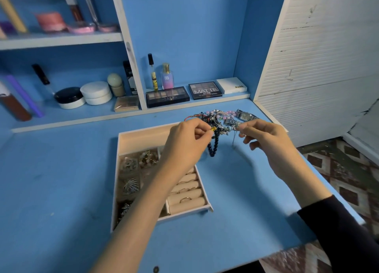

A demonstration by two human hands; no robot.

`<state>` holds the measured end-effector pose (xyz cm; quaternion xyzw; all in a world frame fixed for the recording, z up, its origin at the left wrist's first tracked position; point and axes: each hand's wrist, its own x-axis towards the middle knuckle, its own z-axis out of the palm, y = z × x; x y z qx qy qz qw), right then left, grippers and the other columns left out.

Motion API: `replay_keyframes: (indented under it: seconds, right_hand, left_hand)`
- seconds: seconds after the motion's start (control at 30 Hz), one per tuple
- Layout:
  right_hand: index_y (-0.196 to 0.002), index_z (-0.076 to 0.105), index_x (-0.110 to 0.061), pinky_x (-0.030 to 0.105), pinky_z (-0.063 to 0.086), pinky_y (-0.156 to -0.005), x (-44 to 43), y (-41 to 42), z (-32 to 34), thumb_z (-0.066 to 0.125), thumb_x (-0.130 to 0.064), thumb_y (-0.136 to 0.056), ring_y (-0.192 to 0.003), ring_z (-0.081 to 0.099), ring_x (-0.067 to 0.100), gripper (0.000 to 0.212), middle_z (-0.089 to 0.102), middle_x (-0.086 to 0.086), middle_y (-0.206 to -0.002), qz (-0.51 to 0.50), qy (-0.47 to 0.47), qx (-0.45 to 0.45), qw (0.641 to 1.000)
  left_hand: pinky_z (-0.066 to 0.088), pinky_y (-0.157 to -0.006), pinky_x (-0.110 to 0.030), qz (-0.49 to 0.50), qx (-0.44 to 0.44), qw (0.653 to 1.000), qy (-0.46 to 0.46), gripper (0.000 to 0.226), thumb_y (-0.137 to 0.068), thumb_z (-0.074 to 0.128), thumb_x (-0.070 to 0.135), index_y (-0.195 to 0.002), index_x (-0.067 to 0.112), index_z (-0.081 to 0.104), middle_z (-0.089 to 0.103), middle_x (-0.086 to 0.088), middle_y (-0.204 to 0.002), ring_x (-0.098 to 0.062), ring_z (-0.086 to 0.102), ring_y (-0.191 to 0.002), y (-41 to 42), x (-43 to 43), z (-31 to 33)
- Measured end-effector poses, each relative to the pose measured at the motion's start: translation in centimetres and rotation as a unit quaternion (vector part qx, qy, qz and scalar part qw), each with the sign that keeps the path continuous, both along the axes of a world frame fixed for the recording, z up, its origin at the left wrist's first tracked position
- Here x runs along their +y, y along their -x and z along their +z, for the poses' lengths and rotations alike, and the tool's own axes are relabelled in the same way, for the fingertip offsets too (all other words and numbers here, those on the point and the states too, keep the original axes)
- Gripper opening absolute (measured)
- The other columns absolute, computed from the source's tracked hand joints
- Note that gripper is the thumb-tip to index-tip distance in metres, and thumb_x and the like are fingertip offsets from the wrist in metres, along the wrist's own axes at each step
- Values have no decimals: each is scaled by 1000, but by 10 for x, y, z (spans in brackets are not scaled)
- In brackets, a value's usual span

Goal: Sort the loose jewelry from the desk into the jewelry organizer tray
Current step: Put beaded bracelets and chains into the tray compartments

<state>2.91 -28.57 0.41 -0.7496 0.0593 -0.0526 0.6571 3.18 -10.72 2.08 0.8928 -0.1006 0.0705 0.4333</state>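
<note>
A beige jewelry organizer tray (141,136) lies on the blue desk, with earrings in its left compartments and rings on its padded rolls (187,201). Behind it sits a tangled pile of loose jewelry (220,116) with pink beads and a silver watch (245,116). My left hand (184,141) pinches one end of a dark beaded bracelet (213,147) with a yellow bead, which hangs in a loop above the desk. My right hand (264,137) pinches the other side, with a thin silver chain dangling from it. My left forearm hides part of the tray.
Shelves at the back hold eyeshadow palettes (167,96), perfume bottles (167,76), cream jars (96,93) and other cosmetics. The desk (246,201) ends at the right above a patterned floor (348,180). A white slatted wall (317,57) stands to the right.
</note>
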Motion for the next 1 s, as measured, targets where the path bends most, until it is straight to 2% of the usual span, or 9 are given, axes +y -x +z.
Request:
replay_keyframes:
  seconds: [0.2,0.23,0.33,0.4,0.63,0.73,1.0]
  right_hand:
    - [-83,64,-3,23,41,-58,23,9,18,57,-6,-87,-69,54,16,9,62,8,-81,47,-40,-47,997]
    - [-81,64,-4,22,43,-58,28,11,21,57,-5,-87,-67,56,16,10,64,8,-80,59,-52,-53,995]
    - [-77,64,-9,21,48,-58,43,14,29,56,-4,-87,-67,61,18,13,67,8,-80,94,-99,-63,989]
    - [-79,63,-8,23,51,-61,53,16,33,55,-6,-88,-70,63,20,12,69,10,-81,119,-123,-67,983]
    - [-86,61,-3,26,54,-63,86,21,42,57,-13,-81,-75,65,25,12,69,20,-88,184,-150,-61,970]
    - [-90,61,1,28,56,-64,97,22,40,59,-18,-75,-74,65,26,24,68,20,-86,205,-143,-52,967]
    - [-83,60,-2,27,56,-66,121,28,32,59,-20,-69,-73,65,29,22,68,14,-77,234,-129,-36,963]
  left_hand:
    - [42,-63,-4,3,-7,998,66,4,-85,63,24,-85,27,65,62,16,-74,7,55,-68,13,21,16]
    - [46,-67,-8,2,-8,997,77,5,-85,63,23,-85,28,65,64,15,-76,5,56,-70,15,27,17]
    - [56,-76,-34,7,-3,994,108,9,-85,62,22,-83,31,63,66,11,-80,-7,63,-78,22,45,23]
    - [55,-78,-41,18,-5,993,113,9,-85,62,22,-84,30,64,67,8,-82,-11,65,-80,26,57,26]
    - [55,-79,-42,41,0,992,121,7,-84,63,19,-85,25,66,68,5,-77,-10,67,-75,39,93,27]
    - [55,-79,-44,52,3,991,125,8,-83,64,18,-84,26,66,68,5,-76,-11,68,-75,43,105,22]
    - [55,-77,-48,82,4,988,127,11,-83,65,18,-80,29,66,68,5,-74,-18,66,-75,54,128,16]
